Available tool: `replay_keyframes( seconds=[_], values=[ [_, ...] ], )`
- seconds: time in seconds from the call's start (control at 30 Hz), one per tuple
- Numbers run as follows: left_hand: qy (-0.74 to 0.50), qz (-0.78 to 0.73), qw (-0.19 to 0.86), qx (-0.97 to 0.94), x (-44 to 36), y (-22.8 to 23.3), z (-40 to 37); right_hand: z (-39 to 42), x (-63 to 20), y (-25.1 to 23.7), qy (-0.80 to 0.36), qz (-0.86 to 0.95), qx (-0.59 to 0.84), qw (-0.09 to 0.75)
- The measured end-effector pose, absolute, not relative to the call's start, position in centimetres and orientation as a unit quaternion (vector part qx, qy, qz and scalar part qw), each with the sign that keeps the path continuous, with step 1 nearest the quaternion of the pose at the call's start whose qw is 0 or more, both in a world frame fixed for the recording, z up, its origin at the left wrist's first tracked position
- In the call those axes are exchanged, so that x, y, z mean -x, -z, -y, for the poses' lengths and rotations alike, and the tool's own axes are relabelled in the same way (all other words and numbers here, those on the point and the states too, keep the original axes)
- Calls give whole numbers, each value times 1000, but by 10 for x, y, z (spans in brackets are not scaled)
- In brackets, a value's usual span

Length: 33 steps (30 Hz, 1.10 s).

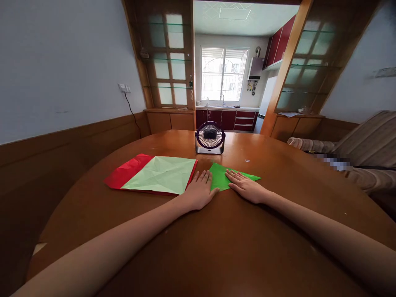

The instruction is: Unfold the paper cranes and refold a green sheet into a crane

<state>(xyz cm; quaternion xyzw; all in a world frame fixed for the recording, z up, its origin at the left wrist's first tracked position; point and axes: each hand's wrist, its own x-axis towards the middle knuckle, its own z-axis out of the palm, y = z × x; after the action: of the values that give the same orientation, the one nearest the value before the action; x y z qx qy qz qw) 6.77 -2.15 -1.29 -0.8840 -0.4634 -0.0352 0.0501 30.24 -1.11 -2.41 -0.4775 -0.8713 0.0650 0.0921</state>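
Both your hands lay flat and spread, gripping nothing: your left hand [199,190] pressed palm-down with its fingertips on the near left edge of the folded green paper [223,176], and your right hand [246,187] rested across the paper's right half, fingers pointing in toward the middle. No pinch there, just pressure from above. The green paper sat on the round wooden table [216,247] straight ahead of you, folded into a wedge whose long point ran off to the right, past your right hand. Just to the left of it, touching or nearly so, lay the stack of larger sheets [154,175], a pale green one on top of a red one. Right behind the paper stood the small desk fan [210,138], facing you; you could not tell from this look whether it was running. And there was your risk, by my reading: if that fan was blowing, any lift of a palm could have let the free point flutter or the whole piece slide on the polished wood. Uneven pressure between the two hands could also have skewed the fold, since nothing but your palms held it. Your left wrist sat close to the stack's corner, too, so a careless sweep that way could have dragged the top sheet out of line.
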Motion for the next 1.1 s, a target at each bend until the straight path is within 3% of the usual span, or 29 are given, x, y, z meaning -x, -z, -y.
replay_keyframes(
  seconds=[0.27,0.53,1.1],
  values=[
    [6,443,87,892,-38,1,32,10,-350,27,-80,855,504,97],
    [23,430,70,900,-4,-9,30,12,-369,34,-8,842,527,120],
    [-30,455,-92,885,37,-15,9,-2,-406,47,105,794,590,99]
  ],
)
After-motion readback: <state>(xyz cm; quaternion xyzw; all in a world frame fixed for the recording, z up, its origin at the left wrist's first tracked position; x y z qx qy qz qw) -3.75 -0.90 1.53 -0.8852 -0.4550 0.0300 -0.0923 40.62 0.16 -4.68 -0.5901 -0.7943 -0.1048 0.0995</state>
